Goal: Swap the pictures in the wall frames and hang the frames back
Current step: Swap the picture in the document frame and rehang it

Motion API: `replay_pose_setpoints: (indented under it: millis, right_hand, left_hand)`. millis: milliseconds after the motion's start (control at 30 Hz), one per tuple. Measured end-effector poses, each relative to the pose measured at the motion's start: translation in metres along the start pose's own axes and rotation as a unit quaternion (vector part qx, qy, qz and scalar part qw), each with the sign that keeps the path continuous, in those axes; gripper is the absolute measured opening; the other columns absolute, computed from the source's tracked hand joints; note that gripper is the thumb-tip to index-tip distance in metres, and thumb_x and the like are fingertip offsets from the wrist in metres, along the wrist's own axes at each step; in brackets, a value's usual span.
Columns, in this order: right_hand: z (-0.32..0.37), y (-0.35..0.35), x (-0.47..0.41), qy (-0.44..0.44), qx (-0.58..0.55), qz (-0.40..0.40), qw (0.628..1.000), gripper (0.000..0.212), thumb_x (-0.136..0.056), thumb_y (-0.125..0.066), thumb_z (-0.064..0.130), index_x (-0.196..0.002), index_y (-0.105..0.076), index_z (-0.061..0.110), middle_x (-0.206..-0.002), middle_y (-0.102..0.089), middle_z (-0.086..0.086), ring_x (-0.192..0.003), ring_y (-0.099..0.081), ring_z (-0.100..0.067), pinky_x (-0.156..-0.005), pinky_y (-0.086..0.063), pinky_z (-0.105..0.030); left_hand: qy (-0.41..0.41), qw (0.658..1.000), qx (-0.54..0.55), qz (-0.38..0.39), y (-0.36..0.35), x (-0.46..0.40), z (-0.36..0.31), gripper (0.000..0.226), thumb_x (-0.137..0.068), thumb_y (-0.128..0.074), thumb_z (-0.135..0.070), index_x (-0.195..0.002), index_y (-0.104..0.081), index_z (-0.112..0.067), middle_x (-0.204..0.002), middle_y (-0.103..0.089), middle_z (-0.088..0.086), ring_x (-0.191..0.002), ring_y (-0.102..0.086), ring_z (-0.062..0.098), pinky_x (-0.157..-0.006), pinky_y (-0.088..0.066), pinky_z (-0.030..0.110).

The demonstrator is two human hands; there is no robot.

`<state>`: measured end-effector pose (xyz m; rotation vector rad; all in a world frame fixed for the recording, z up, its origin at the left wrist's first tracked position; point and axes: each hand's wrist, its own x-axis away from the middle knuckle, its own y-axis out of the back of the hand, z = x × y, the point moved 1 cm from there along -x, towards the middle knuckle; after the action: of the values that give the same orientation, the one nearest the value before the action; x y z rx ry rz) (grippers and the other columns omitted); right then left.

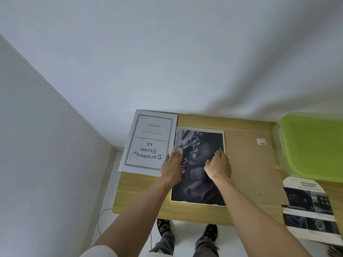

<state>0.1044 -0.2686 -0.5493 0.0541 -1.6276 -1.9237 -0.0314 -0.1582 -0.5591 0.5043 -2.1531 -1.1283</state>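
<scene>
We note a dark photograph print [198, 167] lying flat at the centre of the wooden surface [144, 197], and this is the task's picture in hand. Whether a frame sits beneath it we cannot tell. The left hand [171, 166] lies spread and flat on the print's edge at 9 o'clock, fingers straight, pressing it down. The right hand [219, 166] is curled over the print toward 3 o'clock, its fingertips [217, 152] apparently pinching something small and pale at the right edge; whether that is a retaining tab, a clip or the paper's corner we cannot make out.

Risks, in our judgement: if the pinched item is a metal tab, bending it hard could snap it or scratch the print. Uneven pressure from the left hand could crease or smudge the dark surface, which will show finger marks readily. The sheet could also slide askew under the hand.

A white insert sheet [148, 143] printed "Document Frame A4" lies at 10 o'clock, overlapping something dark at its top right corner, possibly a frame, mostly hidden. A brown backing board [254, 167] lies at 3 o'clock, just beside the print. A green-lidded plastic box [313, 147] at 2 o'clock and a brochure [308, 210] at 4 o'clock are both cut off by the picture's edge. No frame front or glass is plainly visible, and no wall hooks can be seen on the wall
</scene>
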Motion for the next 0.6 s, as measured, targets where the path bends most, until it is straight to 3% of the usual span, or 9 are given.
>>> replay_pose_setpoints:
  millis: [67, 167, 467, 600]
  right_hand:
    - [0.000, -0.006, 0.003, 0.008, 0.033, 0.023, 0.999, 0.073, -0.097, -0.053, 0.032, -0.154, -0.021, 0.001, -0.161, -0.022, -0.019, -0.148, -0.023, -0.032, -0.120, -0.025, -0.039]
    - [0.002, -0.011, 0.004, -0.002, -0.009, 0.054, 0.999, 0.075, -0.096, -0.051, 0.031, -0.155, -0.016, 0.001, -0.162, -0.014, -0.022, -0.150, -0.015, -0.035, -0.122, -0.020, -0.040]
    - [-0.008, 0.011, -0.001, -0.046, -0.196, -0.003, 0.980, 0.065, -0.092, -0.059, 0.029, -0.150, -0.038, 0.008, -0.150, -0.046, -0.013, -0.136, -0.045, -0.032, -0.110, -0.036, -0.040]
    - [-0.014, 0.019, -0.005, -0.067, -0.273, -0.047, 0.958, 0.057, -0.086, -0.062, 0.026, -0.138, -0.052, 0.005, -0.129, -0.058, -0.017, -0.115, -0.058, -0.032, -0.097, -0.046, -0.038]
  left_hand:
    - [0.011, 1.000, 0.001, 0.002, 0.000, 0.001, -0.002, 0.078, -0.093, -0.062, -0.017, -0.156, -0.015, -0.017, -0.163, -0.010, -0.004, -0.150, -0.007, 0.022, -0.120, -0.011, 0.033]
    - [0.015, 1.000, -0.004, 0.006, 0.000, 0.002, -0.002, 0.078, -0.094, -0.061, -0.018, -0.156, -0.013, -0.017, -0.164, -0.008, -0.004, -0.150, -0.006, 0.023, -0.120, -0.012, 0.033]
    - [0.014, 1.000, 0.004, -0.001, -0.003, 0.004, -0.001, 0.078, -0.095, -0.059, -0.014, -0.156, -0.011, -0.018, -0.163, -0.007, -0.004, -0.150, -0.004, 0.022, -0.120, -0.009, 0.033]
    - [0.006, 1.000, 0.004, -0.001, -0.004, 0.004, -0.001, 0.078, -0.094, -0.059, -0.014, -0.156, -0.011, -0.017, -0.163, -0.007, -0.003, -0.150, -0.004, 0.021, -0.120, -0.006, 0.031]
